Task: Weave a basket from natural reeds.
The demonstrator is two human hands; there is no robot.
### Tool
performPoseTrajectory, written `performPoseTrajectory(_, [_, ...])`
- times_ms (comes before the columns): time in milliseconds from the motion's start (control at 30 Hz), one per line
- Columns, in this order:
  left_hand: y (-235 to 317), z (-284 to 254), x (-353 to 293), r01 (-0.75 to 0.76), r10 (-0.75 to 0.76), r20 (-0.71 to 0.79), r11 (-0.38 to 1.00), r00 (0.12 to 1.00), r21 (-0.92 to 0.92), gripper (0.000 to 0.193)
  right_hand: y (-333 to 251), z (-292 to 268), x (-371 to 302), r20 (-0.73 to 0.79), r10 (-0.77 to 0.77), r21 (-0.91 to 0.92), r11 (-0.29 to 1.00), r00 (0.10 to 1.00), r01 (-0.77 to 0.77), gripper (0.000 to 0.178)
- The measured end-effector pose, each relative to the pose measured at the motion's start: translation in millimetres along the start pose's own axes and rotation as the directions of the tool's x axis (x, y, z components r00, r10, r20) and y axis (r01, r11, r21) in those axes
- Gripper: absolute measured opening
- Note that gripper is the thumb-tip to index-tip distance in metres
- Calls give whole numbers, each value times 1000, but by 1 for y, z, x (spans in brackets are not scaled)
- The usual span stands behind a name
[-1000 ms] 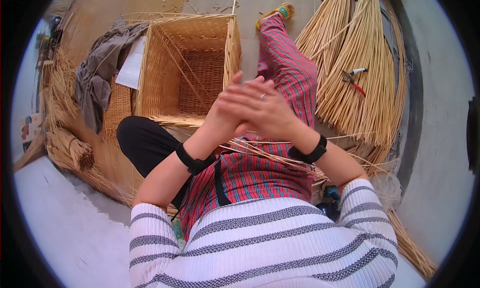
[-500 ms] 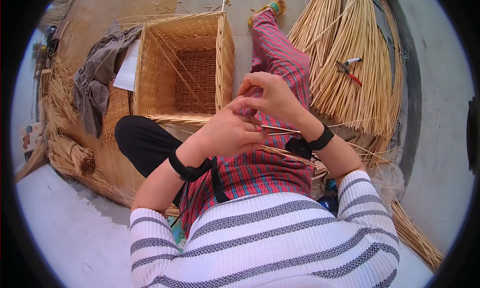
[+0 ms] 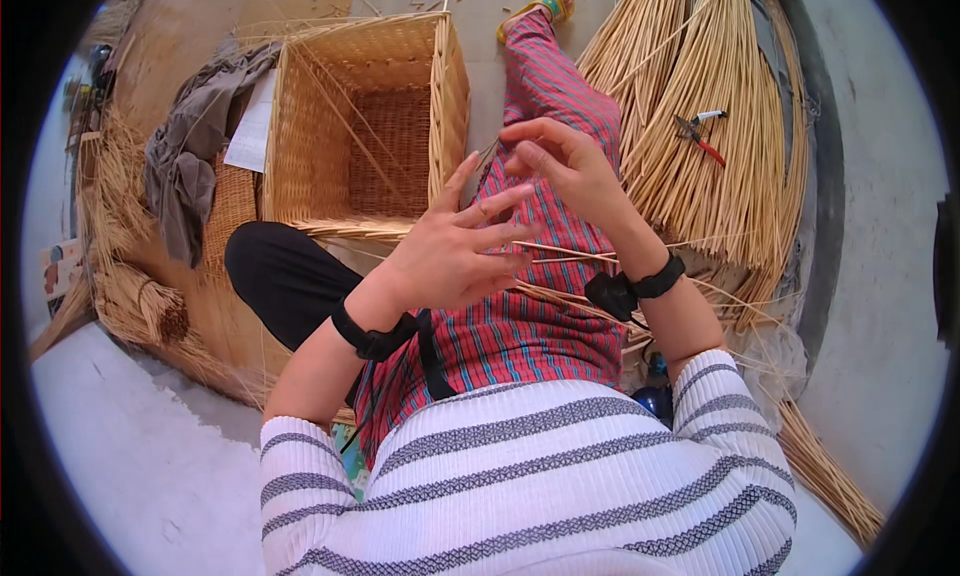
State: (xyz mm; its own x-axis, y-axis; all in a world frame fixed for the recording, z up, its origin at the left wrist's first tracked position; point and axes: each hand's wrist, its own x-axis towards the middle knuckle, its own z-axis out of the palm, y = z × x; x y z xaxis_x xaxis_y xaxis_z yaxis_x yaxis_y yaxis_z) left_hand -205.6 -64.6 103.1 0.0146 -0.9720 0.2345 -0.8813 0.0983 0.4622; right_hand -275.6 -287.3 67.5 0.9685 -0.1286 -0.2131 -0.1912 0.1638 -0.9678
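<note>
Above my lap, my left hand [image 3: 465,241] has its fingers spread and nothing visible in them. Just to its right and slightly farther out is my right hand [image 3: 575,171], its fingers loosely bent and the thumb apart from the fingertips; I see nothing in it. A few thin wicker rods [image 3: 565,248] lie across my lap below the hands, touching neither as far as I can see. Beyond my left hand a square woven wicker basket [image 3: 452,96] rests on its side, its opening facing me, with loose rods slanting across the inside.
Big bundles of peeled wicker rods [image 3: 720,176] lie at the right, with red-handled pruning shears [image 3: 700,138] on top. At the left are a grey cloth [image 3: 180,176], a white paper sheet [image 3: 252,126] and more wicker bundles [image 3: 140,306]. Another rod bundle [image 3: 825,471] lies at lower right.
My hands, close together half a second ago, have moved apart. The left hand's fingers have spread, and the right hand has shifted right. The pinch between them has come undone.
</note>
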Motion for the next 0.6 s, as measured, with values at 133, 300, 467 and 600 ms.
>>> performPoseTrajectory(133, [-1, 1, -2, 27, -28, 60, 999, 998, 18, 21, -1, 9, -11, 65, -236, -269, 932, 970, 245, 23])
performPoseTrajectory(300, [-5, 6, -5, 50, -44, 116, 998, 992, -40, 15, -1, 21, -20, 187, -94, -270, 952, 978, 143, 14])
performPoseTrajectory(467, [-4, 10, -5, 44, -42, 67, 999, 997, -30, 17, 2, 11, -16, 288, -98, -315, 930, 953, 191, 14])
performPoseTrajectory(600, [-5, 9, -7, 84, -83, 31, 996, 996, -6, 30, 2, 0, -13, 140, -92, -112, 988, 986, 109, 19])
